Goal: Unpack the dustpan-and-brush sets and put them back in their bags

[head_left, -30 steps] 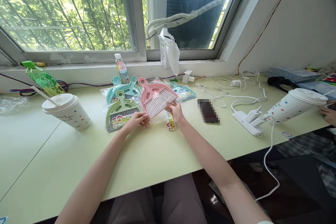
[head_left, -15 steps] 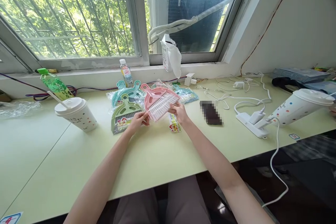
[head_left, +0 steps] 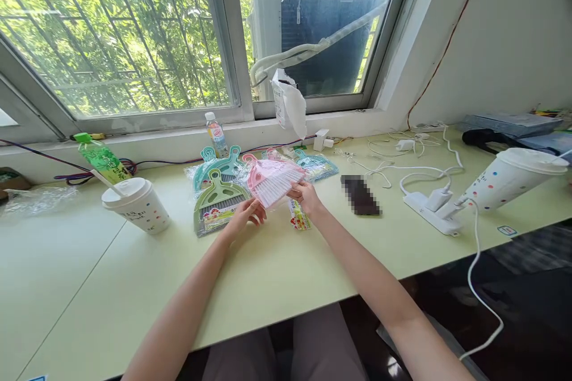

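A pink dustpan with a white-bristled brush (head_left: 273,186) is held tilted above the table, its bristles toward me. My left hand (head_left: 245,216) pinches the lower left corner between thumb and forefinger, its other fingers loosely curled below. At the right edge, my right hand (head_left: 307,195) grips with the thumb on top; its other fingers are partly hidden. Just left lies a green dustpan set (head_left: 218,197) in clear wrapping, with a teal set (head_left: 214,168) behind it. A blue wrapped set (head_left: 319,166) lies behind my right hand. A printed label card (head_left: 299,216) is below the pink set.
White paper cups stand at left (head_left: 138,208) and lean at right (head_left: 512,181). A dark blurred-out object (head_left: 361,195), a power strip (head_left: 431,212) and cables lie to the right. Bottles, one green-capped (head_left: 100,158), stand near the window sill.
The camera view has shifted, so the scene sits slightly lower. The pink set has tipped flatter, and my left hand's lower fingers have spread a little.
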{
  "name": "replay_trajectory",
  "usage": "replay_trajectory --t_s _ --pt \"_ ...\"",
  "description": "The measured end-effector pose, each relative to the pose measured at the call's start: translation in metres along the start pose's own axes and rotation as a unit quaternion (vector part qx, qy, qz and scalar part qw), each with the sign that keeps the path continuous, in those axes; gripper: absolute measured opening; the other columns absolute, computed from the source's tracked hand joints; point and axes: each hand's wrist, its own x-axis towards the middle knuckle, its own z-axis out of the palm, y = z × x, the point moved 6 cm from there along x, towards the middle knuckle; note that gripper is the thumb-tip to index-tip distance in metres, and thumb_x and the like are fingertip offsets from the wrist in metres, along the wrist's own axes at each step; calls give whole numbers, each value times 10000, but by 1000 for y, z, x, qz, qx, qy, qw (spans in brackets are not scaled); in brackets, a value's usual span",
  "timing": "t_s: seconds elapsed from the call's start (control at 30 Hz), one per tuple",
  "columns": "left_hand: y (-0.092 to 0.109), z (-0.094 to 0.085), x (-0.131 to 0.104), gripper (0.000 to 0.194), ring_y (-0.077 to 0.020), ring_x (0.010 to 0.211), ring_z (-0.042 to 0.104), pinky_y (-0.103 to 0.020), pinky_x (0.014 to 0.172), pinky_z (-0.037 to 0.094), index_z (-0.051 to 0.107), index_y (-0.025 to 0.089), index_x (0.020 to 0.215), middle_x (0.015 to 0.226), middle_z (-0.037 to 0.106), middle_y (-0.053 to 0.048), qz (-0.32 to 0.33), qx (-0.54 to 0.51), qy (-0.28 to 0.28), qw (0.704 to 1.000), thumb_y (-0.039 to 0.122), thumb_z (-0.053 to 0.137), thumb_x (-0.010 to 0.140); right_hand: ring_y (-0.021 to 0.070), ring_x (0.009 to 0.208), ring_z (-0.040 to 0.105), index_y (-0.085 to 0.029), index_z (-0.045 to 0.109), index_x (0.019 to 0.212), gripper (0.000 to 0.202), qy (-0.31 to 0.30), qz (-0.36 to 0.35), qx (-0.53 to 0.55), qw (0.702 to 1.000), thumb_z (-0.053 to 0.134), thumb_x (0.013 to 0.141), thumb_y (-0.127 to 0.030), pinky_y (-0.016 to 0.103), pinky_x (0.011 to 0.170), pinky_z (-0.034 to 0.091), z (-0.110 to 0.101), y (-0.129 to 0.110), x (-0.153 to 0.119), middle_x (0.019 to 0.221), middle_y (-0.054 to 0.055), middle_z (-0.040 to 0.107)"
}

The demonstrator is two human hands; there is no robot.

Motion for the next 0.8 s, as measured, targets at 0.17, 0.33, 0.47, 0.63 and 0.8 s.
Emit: replay_trajectory --t_s 0.17,0.33,0.47,0.63,0.8 --pt "-4 -17 1 628 -175 581 638 -280 538 502 619 134 798 719 681 -90 -6 -1 102 995 754 526 757 194 721 748 -177 689 886 112 -42 13 -28 999 628 810 -121 380 877 592 3 1 0 846 27 772" --pt "-13 -32 5 525 -215 671 678 -311 572 540 634 143 856 800 710 -97 -32 -49 169 984 659 559 798 202 755 748 -171 699 903 120 -66 34 -76 994 676 793 -129 413 892 585 0 3 2 875 51 771" --pt "-16 -44 6 393 -220 779 698 -338 672 573 615 162 1024 898 726 -81 -25 -151 227 962 514 582 853 193 764 738 -165 714 918 163 -122 51 -112 985 727 756 -157 403 846 601 7 7 0 930 64 768" --pt "-16 -65 2 286 -178 722 694 -302 676 571 602 174 989 799 703 -27 15 -199 305 931 413 641 837 194 797 731 -164 729 948 259 -177 62 -133 973 781 699 -212 360 799 608 11 2 -5 947 71 767" --pt "-5 -80 -1 269 -160 876 700 -258 718 578 605 167 1084 1026 718 -84 47 -290 302 907 352 450 965 181 759 730 -166 729 962 275 -155 52 -126 978 769 691 -188 317 757 598 -5 -13 1 923 61 770"
